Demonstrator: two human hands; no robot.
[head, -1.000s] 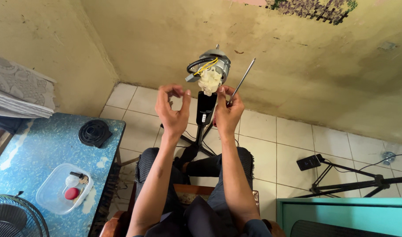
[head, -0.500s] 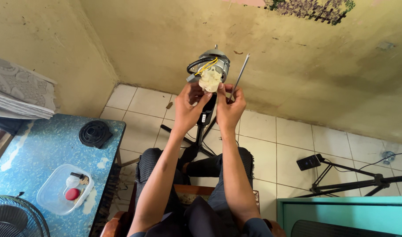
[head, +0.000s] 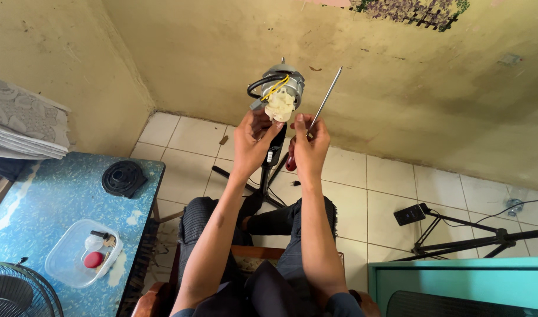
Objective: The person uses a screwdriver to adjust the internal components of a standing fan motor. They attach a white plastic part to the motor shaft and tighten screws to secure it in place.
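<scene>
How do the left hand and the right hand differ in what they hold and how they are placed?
The left hand touches the fan motor from below, fingers at its white part; the right hand grips a screwdriver with a red handle. The left hand holds no tool; the right hand's screwdriver shaft points up beside the motor. Both are raised close together in front of the wall.

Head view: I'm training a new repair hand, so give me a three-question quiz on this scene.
1. True or false: the right hand holds a screwdriver.
2. What does the left hand touch? A) motor B) tub C) tripod
3. Which round black part lies on the blue table?

Key: 1 true; 2 A; 3 the black disc near the table's far edge.
</scene>
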